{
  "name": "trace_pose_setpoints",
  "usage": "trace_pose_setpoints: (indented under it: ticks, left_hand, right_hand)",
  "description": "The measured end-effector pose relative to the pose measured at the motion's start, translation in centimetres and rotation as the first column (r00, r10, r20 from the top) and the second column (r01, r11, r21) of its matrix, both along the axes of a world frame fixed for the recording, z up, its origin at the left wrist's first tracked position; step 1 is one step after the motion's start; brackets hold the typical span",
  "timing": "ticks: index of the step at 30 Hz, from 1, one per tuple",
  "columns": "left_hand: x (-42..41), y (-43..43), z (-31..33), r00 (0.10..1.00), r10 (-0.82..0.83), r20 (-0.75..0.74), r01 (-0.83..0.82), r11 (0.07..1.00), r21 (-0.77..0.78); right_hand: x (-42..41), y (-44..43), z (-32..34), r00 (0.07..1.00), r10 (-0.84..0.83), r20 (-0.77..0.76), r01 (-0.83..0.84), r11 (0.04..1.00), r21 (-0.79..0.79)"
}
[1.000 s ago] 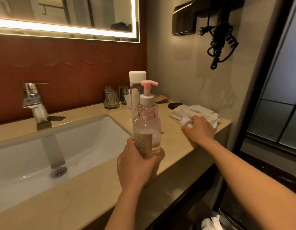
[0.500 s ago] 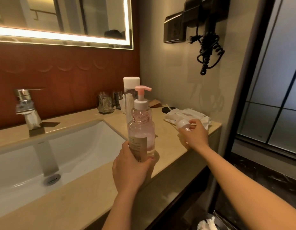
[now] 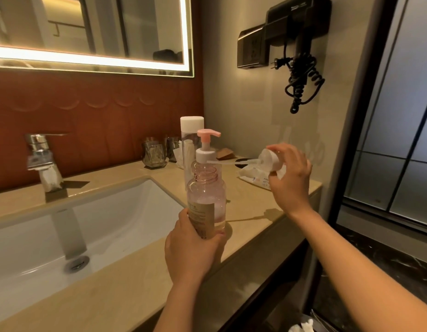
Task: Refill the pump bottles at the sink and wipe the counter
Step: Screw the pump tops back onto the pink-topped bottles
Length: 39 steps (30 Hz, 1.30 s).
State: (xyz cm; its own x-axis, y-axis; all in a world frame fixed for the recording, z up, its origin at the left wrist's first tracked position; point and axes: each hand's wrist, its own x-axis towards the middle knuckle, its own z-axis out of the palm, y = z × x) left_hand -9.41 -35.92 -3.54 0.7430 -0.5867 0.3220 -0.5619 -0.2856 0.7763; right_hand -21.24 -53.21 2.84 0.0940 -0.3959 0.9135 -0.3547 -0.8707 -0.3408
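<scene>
- From the head view, we take the pink pump bottle (image 3: 206, 195) as our landmark: it stands upright on the beige desk (image 3: 126, 293), at the front right corner of the white sink (image 3: 92, 226).
- Our left hand (image 3: 192, 250) is wrapped around the lower part of that bottle, over its tan label, with the base down near the desk.
- The bottle's pink pump head sits on a white collar on top of the neck; a little liquid shows in the bottom.
- Right of the bottle and raised above the desk, our right hand (image 3: 289, 174) is closed around a small white pump part (image 3: 270, 160), held sideways so that its thin tube points left toward the bottle's collar.
- Just behind the bottle stands a tall clear bottle with a white cap (image 3: 191, 130).
- Behind and to the right, under our right hand, a white packet of wipes (image 3: 253, 177) lies on the desk.
- Far left of the bottle, the chrome tap (image 3: 42, 159) rises behind the sink.
- Behind the bottle, by the wall, we see two glass tumblers (image 3: 155, 154).
</scene>
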Motion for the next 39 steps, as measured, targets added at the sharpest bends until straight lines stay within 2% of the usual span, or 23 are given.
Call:
trace_pose_setpoints:
  ticks: [4, 9, 14, 18, 22, 25, 35, 39]
  left_hand:
    - [0.0, 0.0, 0.0, 1.000, -0.001, 0.000, 0.001, 1.000, 0.004]
    - [-0.1, 0.0, 0.1, 1.000, -0.001, 0.000, 0.001, 1.000, 0.007]
    - [-0.1, 0.0, 0.0, 1.000, 0.000, 0.001, 0.000, 1.000, 0.003]
    - [-0.1, 0.1, 0.0, 1.000, -0.003, 0.009, 0.003, 1.000, 0.002]
    - [0.1, 0.0, -0.1, 1.000, -0.009, -0.009, 0.009, 1.000, 0.019]
    - [0.1, -0.1, 0.0, 1.000, -0.014, -0.009, 0.014, 1.000, 0.021]
    - [0.0, -0.2, 0.0, 1.000, -0.004, -0.017, 0.004, 1.000, 0.012]
    - [0.0, -0.2, 0.0, 1.000, -0.002, -0.022, 0.002, 1.000, 0.005]
  right_hand:
    - [0.9, 0.2, 2.7, 1.000, 0.001, 0.031, 0.005, 0.979, -0.204]
    - [1.2, 0.7, 6.0, 0.998, 0.027, -0.064, -0.050, 0.919, -0.392]
    - [2.3, 1.6, 9.0, 0.985, -0.016, -0.171, -0.095, 0.781, -0.617]
    - [3.5, 3.4, 10.3, 0.939, -0.134, -0.316, -0.164, 0.634, -0.756]
    - [4.8, 4.6, 9.3, 0.880, -0.214, -0.425, -0.259, 0.535, -0.805]
    - [5.0, 4.7, 8.2, 0.834, -0.275, -0.478, -0.294, 0.512, -0.807]
    - [5.1, 4.7, 6.0, 0.744, -0.222, -0.630, -0.411, 0.592, -0.693]
    - [4.6, 4.6, 4.5, 0.775, -0.151, -0.613, -0.420, 0.601, -0.679]
